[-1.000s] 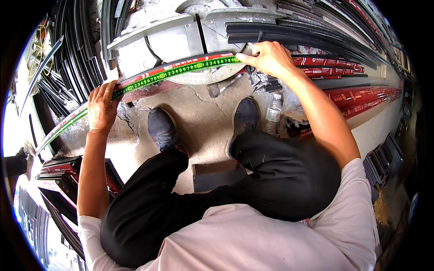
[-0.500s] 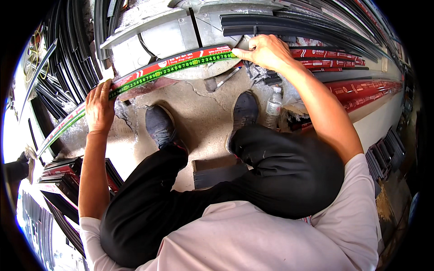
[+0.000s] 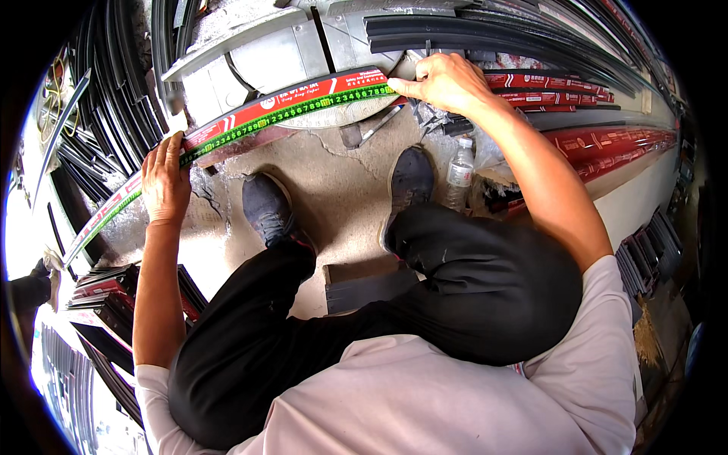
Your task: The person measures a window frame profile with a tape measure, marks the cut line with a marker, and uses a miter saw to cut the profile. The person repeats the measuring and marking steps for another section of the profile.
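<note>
A long red strip with a green numbered scale (image 3: 288, 110) lies across a grey metal saw table (image 3: 265, 61) in front of me. My left hand (image 3: 165, 182) rests on the strip's left part, fingers pressed over it. My right hand (image 3: 447, 82) pinches the strip's right end between thumb and fingers. I am seated low, with my black-trousered knees and dark shoes (image 3: 269, 208) below the strip.
A clear plastic bottle (image 3: 459, 173) stands by my right shoe. Long red profiles (image 3: 607, 144) run off to the right. Black profiles (image 3: 114, 114) are stacked at the left and top. A dark block (image 3: 364, 284) lies between my legs on the concrete floor.
The view has shifted slightly; the strip and both hands sit a little higher in the picture. Both hands keep their hold on the strip.
</note>
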A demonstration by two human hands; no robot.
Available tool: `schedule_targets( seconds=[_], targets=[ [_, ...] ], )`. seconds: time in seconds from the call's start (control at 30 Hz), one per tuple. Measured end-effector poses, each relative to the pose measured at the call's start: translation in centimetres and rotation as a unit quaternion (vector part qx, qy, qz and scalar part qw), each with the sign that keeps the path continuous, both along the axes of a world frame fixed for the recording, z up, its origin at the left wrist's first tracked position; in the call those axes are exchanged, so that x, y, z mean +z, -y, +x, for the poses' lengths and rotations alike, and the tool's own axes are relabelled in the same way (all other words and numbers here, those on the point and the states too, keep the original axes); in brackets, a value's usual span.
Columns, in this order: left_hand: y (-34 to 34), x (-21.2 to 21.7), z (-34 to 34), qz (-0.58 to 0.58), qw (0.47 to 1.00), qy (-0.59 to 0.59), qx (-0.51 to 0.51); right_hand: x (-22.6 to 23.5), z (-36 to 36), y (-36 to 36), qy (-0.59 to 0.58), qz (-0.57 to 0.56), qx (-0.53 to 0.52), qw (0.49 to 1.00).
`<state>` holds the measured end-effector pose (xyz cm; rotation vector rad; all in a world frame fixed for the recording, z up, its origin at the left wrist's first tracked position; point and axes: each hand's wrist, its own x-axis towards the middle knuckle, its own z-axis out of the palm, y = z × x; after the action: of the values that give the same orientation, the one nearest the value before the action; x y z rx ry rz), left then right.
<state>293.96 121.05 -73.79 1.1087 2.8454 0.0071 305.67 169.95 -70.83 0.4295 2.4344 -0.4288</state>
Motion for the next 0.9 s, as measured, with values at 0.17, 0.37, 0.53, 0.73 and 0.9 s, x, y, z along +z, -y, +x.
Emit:
schedule_targets(
  seconds=[0.17,0.37,0.53,0.73,0.9],
  targets=[
    [-0.2,0.0,0.0,0.001,1.0,0.0,0.003,0.1,0.0,-0.1,0.002,0.002,-0.003,1.0],
    [-0.1,0.0,0.0,0.001,1.0,0.003,0.004,0.4,-0.3,0.0,0.011,-0.001,-0.004,1.0],
    [-0.1,0.0,0.1,-0.01,1.0,-0.006,0.003,0.1,-0.1,-0.1,-0.012,0.002,0.006,1.0],
    [-0.1,-0.1,0.0,-0.005,1.0,-0.002,0.001,-0.6,0.2,-0.3,-0.039,0.016,0.012,0.999],
    [-0.1,0.1,-0.1,-0.006,1.0,-0.001,0.0,-0.4,-0.1,-0.3,-0.037,0.014,0.008,0.999]
  ],
)
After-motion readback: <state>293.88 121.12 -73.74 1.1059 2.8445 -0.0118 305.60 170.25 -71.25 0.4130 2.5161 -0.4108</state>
